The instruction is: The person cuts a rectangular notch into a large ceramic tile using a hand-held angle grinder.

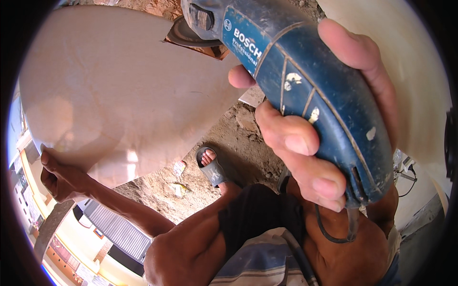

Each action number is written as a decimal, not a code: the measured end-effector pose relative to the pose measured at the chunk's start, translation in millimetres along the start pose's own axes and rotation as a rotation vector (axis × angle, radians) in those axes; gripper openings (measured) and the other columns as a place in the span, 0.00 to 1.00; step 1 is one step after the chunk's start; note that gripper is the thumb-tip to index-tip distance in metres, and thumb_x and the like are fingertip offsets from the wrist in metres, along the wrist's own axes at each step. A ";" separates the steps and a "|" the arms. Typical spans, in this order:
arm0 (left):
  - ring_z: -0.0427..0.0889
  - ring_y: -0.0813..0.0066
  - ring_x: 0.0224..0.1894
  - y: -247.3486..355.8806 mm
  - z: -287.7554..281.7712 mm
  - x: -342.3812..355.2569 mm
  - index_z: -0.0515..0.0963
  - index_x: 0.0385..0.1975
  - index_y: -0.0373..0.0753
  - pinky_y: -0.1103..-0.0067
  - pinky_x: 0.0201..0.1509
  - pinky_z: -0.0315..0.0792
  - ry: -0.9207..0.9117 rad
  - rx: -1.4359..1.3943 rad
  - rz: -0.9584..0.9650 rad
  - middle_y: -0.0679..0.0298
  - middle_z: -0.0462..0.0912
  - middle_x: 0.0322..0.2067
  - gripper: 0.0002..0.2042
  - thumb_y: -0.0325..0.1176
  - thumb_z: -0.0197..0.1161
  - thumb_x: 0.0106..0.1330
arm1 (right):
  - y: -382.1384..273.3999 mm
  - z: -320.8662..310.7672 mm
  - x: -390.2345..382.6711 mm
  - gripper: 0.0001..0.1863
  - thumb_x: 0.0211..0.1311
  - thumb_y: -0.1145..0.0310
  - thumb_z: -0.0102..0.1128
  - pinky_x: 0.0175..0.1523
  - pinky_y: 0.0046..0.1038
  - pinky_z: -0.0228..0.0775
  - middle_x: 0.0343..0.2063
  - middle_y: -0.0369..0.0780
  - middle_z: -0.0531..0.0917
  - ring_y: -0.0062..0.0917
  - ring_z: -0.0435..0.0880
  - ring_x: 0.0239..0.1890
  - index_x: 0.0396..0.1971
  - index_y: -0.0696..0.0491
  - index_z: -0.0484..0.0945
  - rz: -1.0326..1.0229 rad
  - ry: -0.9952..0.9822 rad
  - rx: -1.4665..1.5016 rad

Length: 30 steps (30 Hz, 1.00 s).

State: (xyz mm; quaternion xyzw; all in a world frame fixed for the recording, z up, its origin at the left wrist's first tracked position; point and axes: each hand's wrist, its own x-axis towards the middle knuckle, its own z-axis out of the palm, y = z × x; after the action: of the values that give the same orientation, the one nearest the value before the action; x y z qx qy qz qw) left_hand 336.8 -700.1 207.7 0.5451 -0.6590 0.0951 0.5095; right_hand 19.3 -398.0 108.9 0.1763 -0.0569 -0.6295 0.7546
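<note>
My right hand point(305, 143) is wrapped round the blue body of an angle grinder point(329, 105), with the thumb across its far side. The grinder's dark disc point(191, 33) sits at the far edge of a large glossy beige tile point(119, 86). Beside the disc, a notch in that edge shows reddish-brown sides. Far to the left, my left hand point(62, 178) has its fingers curled at the tile's near left edge and holds it there. A power cord point(350, 229) hangs from the rear of the grinder.
Below the tile lies sandy, dusty ground point(248, 133) with broken pieces and small wrappers point(179, 188). My sandalled foot point(212, 164) stands close to the tile's near edge. Another pale, smooth surface point(415, 81) rises on the right. A thin cable point(412, 178) runs there.
</note>
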 end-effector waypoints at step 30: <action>0.82 0.73 0.27 -1.0 -2.6 0.4 0.84 0.24 0.38 0.72 0.35 0.80 0.024 0.010 0.031 0.64 0.86 0.23 0.26 0.56 0.84 0.63 | -1.2 -5.6 -5.5 0.47 0.85 0.37 0.45 0.25 0.45 0.88 0.39 0.55 0.81 0.48 0.90 0.26 0.77 0.69 0.51 0.021 -0.025 -0.002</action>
State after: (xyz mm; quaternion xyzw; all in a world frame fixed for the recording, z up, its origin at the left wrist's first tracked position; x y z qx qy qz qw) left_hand 339.2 -698.9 208.8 0.5360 -0.6609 0.1129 0.5131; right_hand 18.8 -391.7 104.1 0.1668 -0.0677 -0.6236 0.7607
